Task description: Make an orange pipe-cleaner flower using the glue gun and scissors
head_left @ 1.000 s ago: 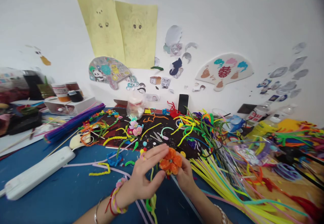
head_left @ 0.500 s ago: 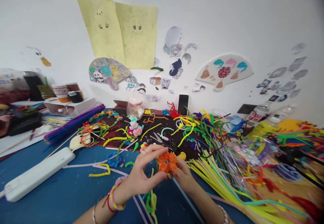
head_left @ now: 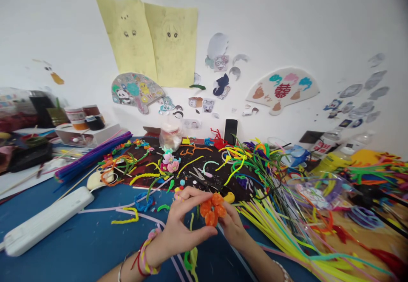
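An orange pipe-cleaner flower (head_left: 213, 209) with rounded petals is held up above the blue table. My left hand (head_left: 183, 222) pinches its petals between the thumb below and the fingers above. On the flower's right side, my right hand (head_left: 232, 227) grips it from behind, its fingertips partly hidden by the petals. Past my hands lie a small yellow duck-like piece (head_left: 229, 197), scissors (head_left: 198, 173) and a cluster of pink and purple flowers (head_left: 170, 162). Under my left forearm and wrist run pale lilac pipe cleaners (head_left: 149, 218).
Yellow and green pipe cleaners (head_left: 280, 231) spread along the right. A white power strip (head_left: 49, 220) lies at left, with a purple bundle (head_left: 92, 158) behind it. A phone (head_left: 230, 131) leans against the wall beyond the dark mat (head_left: 191, 159).
The orange flower has turned between my hands, its petals now at a different angle. My left thumb has shifted slightly right and down.
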`<control>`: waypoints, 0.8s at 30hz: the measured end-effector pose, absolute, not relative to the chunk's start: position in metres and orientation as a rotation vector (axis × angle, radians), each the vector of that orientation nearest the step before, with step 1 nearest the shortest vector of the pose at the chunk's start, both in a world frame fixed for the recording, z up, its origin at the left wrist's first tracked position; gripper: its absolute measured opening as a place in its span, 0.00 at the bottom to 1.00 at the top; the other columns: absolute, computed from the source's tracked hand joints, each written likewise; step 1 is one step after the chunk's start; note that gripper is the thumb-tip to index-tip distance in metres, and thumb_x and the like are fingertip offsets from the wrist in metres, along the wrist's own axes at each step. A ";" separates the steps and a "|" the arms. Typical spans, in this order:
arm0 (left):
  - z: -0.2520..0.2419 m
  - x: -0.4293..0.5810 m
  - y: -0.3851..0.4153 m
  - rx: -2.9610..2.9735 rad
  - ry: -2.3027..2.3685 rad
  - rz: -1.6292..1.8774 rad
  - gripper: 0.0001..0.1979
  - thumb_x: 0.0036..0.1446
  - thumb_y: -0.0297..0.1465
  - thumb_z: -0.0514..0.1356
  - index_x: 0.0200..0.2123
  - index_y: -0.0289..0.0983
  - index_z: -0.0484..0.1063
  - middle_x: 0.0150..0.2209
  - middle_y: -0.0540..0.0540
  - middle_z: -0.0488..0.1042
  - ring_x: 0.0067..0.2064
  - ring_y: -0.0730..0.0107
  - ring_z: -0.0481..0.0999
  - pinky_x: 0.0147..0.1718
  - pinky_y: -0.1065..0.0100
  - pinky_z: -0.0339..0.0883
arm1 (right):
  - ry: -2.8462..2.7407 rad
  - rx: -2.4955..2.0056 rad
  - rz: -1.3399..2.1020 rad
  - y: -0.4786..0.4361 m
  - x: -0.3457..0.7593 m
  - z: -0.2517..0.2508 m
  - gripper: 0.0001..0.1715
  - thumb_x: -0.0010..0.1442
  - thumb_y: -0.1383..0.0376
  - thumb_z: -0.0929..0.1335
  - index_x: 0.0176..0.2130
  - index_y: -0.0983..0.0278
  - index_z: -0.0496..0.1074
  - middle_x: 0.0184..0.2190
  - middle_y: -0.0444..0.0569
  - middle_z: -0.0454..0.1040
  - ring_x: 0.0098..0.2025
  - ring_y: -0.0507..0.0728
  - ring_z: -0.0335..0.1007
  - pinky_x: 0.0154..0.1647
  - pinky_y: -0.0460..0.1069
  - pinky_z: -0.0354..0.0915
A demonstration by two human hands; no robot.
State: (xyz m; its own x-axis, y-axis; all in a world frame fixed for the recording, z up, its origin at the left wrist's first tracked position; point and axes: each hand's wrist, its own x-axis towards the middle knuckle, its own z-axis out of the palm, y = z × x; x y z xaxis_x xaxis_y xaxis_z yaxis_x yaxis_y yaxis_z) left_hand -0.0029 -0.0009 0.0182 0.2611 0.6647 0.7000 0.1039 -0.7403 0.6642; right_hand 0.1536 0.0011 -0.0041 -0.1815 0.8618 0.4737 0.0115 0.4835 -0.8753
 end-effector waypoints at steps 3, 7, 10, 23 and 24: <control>0.022 -0.007 -0.003 2.022 0.690 1.416 0.27 0.52 0.47 0.55 0.53 0.42 0.65 0.45 0.39 0.67 0.46 0.55 0.66 0.44 0.55 0.62 | -1.679 -0.706 0.978 0.000 0.154 0.004 0.23 0.61 0.50 0.59 0.37 0.62 0.74 0.27 0.47 0.73 0.30 0.54 0.69 0.29 0.46 0.68; 0.032 -0.012 -0.003 2.072 0.632 1.268 0.25 0.57 0.45 0.51 0.54 0.41 0.64 0.51 0.39 0.65 0.52 0.53 0.65 0.50 0.54 0.60 | -1.775 -0.587 1.099 0.000 0.154 0.009 0.20 0.60 0.52 0.61 0.38 0.62 0.74 0.31 0.48 0.74 0.32 0.54 0.70 0.33 0.48 0.68; 0.036 -0.011 -0.001 2.113 0.551 1.202 0.19 0.56 0.39 0.55 0.51 0.42 0.67 0.49 0.42 0.71 0.51 0.57 0.69 0.50 0.57 0.62 | -1.778 -0.518 1.147 0.000 0.153 0.011 0.19 0.59 0.53 0.63 0.42 0.61 0.73 0.36 0.49 0.75 0.39 0.57 0.71 0.40 0.52 0.68; 0.012 0.000 0.010 2.164 0.434 1.401 0.17 0.54 0.40 0.57 0.45 0.39 0.69 0.39 0.43 0.77 0.42 0.61 0.76 0.43 0.62 0.69 | -1.740 -0.458 1.240 -0.003 0.147 0.023 0.26 0.58 0.50 0.63 0.51 0.61 0.68 0.52 0.54 0.68 0.54 0.63 0.64 0.54 0.60 0.60; 0.013 0.000 0.009 2.155 0.425 1.394 0.18 0.54 0.41 0.57 0.45 0.39 0.69 0.39 0.43 0.77 0.42 0.61 0.75 0.43 0.62 0.69 | -1.747 -0.462 1.224 -0.003 0.147 0.022 0.26 0.57 0.50 0.63 0.49 0.61 0.70 0.51 0.54 0.69 0.53 0.63 0.65 0.54 0.59 0.60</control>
